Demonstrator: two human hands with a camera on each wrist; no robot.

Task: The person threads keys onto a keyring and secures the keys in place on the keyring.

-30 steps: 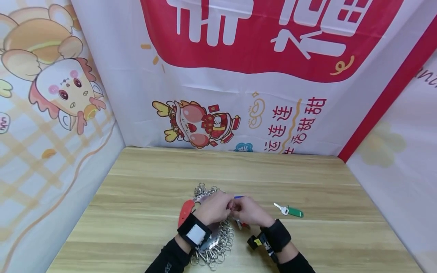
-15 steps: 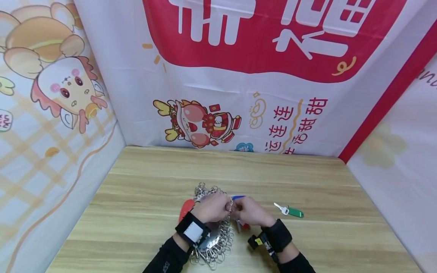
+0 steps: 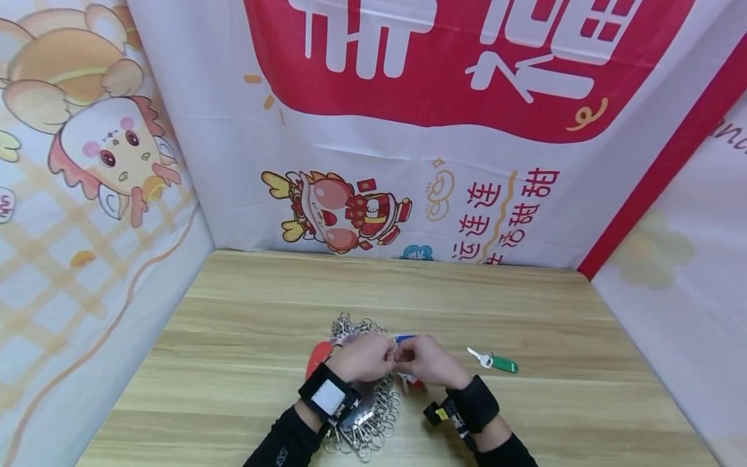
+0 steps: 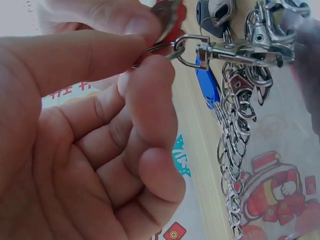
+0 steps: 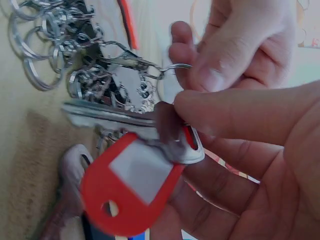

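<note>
My left hand (image 3: 364,357) pinches a split ring (image 5: 176,66) between thumb and forefinger. That ring is linked to a silver swivel clasp (image 4: 230,52). Close beside it, my right hand (image 3: 428,360) pinches a key (image 5: 115,117) with a red key tag (image 5: 95,186) by the head end. In both wrist views the fingertips of the two hands almost meet; whether the key's loop is on the ring is hidden by them. Below my left hand lies a heap of clasps and rings (image 3: 382,415), around a shiny plate-like piece (image 3: 358,415).
A key with a green tag (image 3: 504,363) lies to the right on the wooden table (image 3: 233,363). Behind my hands is a blue tag (image 3: 404,338). A red rounded piece (image 3: 318,357) shows left of the heap. Printed cloth walls (image 3: 222,162) stand around the table.
Both hands stay nearly in place, still fingertip to fingertip. The fingers have shifted slightly, and the metal strand that showed between them half a second ago is now mostly covered.
</note>
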